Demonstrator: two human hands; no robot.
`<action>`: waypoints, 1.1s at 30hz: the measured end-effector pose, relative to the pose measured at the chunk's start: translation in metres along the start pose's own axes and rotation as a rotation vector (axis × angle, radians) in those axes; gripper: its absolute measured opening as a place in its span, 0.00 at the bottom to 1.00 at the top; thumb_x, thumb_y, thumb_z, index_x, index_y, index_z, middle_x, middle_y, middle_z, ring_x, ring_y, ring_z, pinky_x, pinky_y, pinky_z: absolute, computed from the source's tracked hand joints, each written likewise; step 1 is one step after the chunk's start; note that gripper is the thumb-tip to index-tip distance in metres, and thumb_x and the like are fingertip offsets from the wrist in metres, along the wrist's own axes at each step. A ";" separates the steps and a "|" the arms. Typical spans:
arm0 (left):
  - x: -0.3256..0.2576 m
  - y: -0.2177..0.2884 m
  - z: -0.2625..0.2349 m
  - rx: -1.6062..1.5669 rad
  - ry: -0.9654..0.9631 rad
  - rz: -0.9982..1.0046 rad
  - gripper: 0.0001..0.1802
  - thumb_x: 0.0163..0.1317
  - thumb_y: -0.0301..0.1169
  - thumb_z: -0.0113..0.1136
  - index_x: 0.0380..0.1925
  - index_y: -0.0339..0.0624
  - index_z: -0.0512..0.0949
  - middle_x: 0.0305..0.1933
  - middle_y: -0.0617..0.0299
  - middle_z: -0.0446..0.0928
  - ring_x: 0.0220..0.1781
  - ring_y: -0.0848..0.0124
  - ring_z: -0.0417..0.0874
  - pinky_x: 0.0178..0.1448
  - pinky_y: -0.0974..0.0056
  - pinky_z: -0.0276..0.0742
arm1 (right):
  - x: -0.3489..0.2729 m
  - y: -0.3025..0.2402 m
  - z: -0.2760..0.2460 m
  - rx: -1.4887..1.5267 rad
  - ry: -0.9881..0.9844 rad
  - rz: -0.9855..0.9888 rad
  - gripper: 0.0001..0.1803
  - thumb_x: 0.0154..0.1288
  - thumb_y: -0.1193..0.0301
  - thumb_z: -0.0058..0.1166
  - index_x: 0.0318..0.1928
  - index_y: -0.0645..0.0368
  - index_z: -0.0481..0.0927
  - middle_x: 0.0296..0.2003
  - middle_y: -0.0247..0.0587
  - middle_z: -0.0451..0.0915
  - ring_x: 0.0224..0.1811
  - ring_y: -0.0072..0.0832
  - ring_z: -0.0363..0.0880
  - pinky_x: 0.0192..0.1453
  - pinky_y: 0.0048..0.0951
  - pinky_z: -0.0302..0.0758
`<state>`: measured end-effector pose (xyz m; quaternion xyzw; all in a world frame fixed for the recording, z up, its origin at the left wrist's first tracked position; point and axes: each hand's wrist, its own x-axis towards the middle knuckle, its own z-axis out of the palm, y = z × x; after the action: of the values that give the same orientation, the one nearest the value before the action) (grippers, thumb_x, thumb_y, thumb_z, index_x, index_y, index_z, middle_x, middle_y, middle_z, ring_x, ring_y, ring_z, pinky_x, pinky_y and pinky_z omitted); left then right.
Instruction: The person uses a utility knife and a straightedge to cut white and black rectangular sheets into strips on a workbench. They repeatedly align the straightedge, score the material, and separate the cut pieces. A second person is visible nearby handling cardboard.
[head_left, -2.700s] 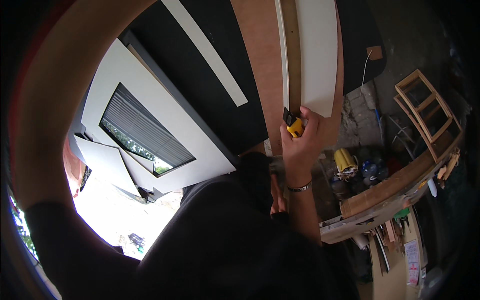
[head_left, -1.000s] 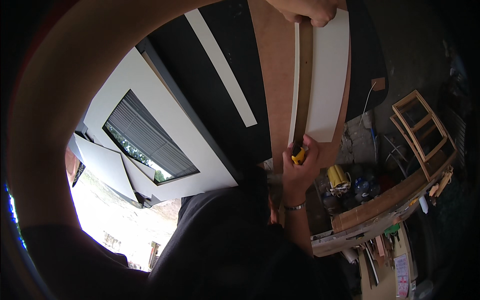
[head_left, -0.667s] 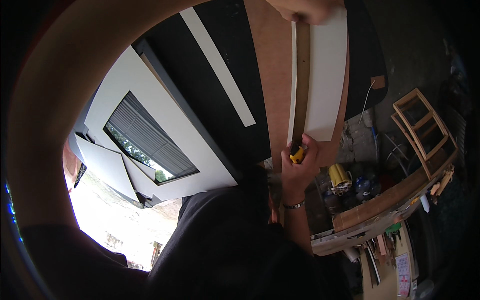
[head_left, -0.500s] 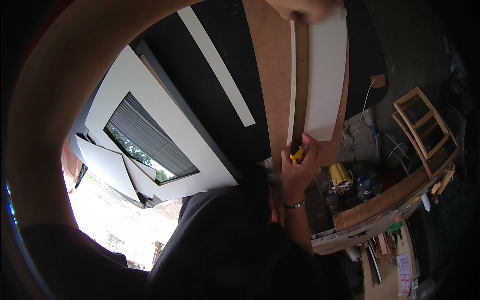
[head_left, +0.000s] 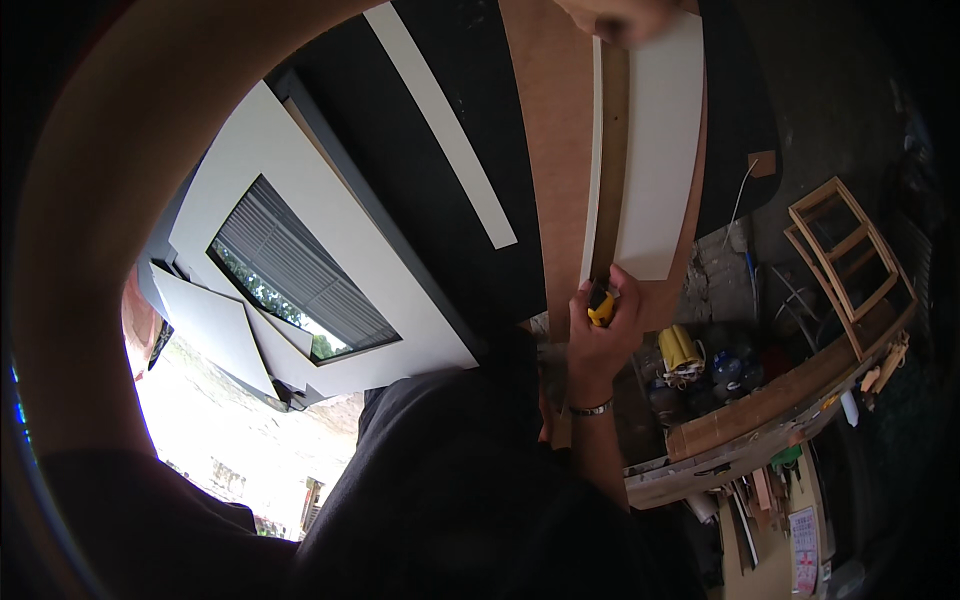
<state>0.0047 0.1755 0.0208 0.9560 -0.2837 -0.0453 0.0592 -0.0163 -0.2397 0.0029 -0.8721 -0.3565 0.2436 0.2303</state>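
Observation:
My left hand [head_left: 625,18] is at the top edge, reached by the arm arching along the left side. Its blurred, bent fingers are at the far end of a brown wooden strip [head_left: 612,150]. That strip runs lengthwise beside a white board [head_left: 662,150], with a narrow white edge [head_left: 594,170] on its other side. At the near end my right hand [head_left: 606,335], with a metal wristband, is closed around a yellow-and-black hand tool [head_left: 601,308], mostly hidden in the palm. Its thumb and fingertips touch the near ends of strip and board.
Reddish-brown plywood [head_left: 560,130] lies beneath, over a black surface [head_left: 480,50] bearing a loose white strip [head_left: 445,130]. On the left is a white panel with a window opening [head_left: 300,280]. A wooden frame [head_left: 845,250], a yellow container [head_left: 680,350] and a cluttered bench [head_left: 740,430] are at right.
The whole view has shifted slightly. My left hand has moved a little to the right along the far end and is blurred. My right hand keeps its grip at the near end.

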 end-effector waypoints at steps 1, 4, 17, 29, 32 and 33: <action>0.000 -0.002 0.004 -0.003 0.004 -0.001 0.06 0.55 0.28 0.71 0.30 0.37 0.86 0.34 0.52 0.86 0.40 0.56 0.88 0.50 0.54 0.84 | 0.000 0.001 0.000 -0.015 0.001 -0.013 0.39 0.44 0.82 0.74 0.61 0.60 0.75 0.54 0.51 0.76 0.57 0.52 0.78 0.59 0.47 0.78; 0.002 -0.001 0.003 0.010 -0.030 -0.024 0.06 0.55 0.28 0.71 0.30 0.37 0.86 0.35 0.52 0.86 0.41 0.56 0.88 0.50 0.54 0.84 | 0.001 0.002 0.001 -0.021 0.011 -0.031 0.39 0.44 0.82 0.74 0.61 0.61 0.76 0.53 0.51 0.76 0.56 0.51 0.79 0.58 0.46 0.78; -0.001 0.005 0.000 -0.040 -0.003 -0.043 0.05 0.56 0.28 0.70 0.31 0.38 0.86 0.36 0.53 0.86 0.43 0.56 0.88 0.52 0.54 0.83 | 0.002 -0.003 -0.002 -0.008 0.015 -0.023 0.38 0.45 0.82 0.74 0.60 0.61 0.76 0.53 0.49 0.77 0.56 0.48 0.80 0.59 0.43 0.80; -0.002 0.005 0.001 -0.051 0.004 -0.080 0.07 0.57 0.29 0.69 0.34 0.39 0.86 0.38 0.53 0.86 0.45 0.57 0.87 0.53 0.54 0.83 | 0.000 0.003 0.000 -0.032 0.028 -0.018 0.36 0.43 0.81 0.74 0.57 0.60 0.77 0.50 0.47 0.78 0.53 0.46 0.81 0.56 0.41 0.81; -0.001 0.005 0.001 -0.049 0.005 -0.089 0.07 0.58 0.29 0.69 0.35 0.39 0.86 0.38 0.53 0.86 0.45 0.57 0.87 0.54 0.54 0.83 | 0.001 0.002 0.001 -0.006 0.032 -0.001 0.35 0.44 0.82 0.73 0.57 0.60 0.77 0.49 0.46 0.78 0.52 0.46 0.81 0.55 0.41 0.81; -0.001 0.004 0.001 -0.049 0.007 -0.091 0.07 0.58 0.29 0.69 0.35 0.39 0.86 0.39 0.53 0.86 0.45 0.57 0.87 0.54 0.54 0.83 | 0.001 0.002 0.000 -0.015 0.035 -0.013 0.35 0.44 0.82 0.73 0.57 0.60 0.77 0.49 0.46 0.78 0.52 0.46 0.81 0.55 0.41 0.81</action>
<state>0.0016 0.1723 0.0207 0.9663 -0.2387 -0.0515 0.0816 -0.0146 -0.2402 0.0009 -0.8755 -0.3600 0.2242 0.2316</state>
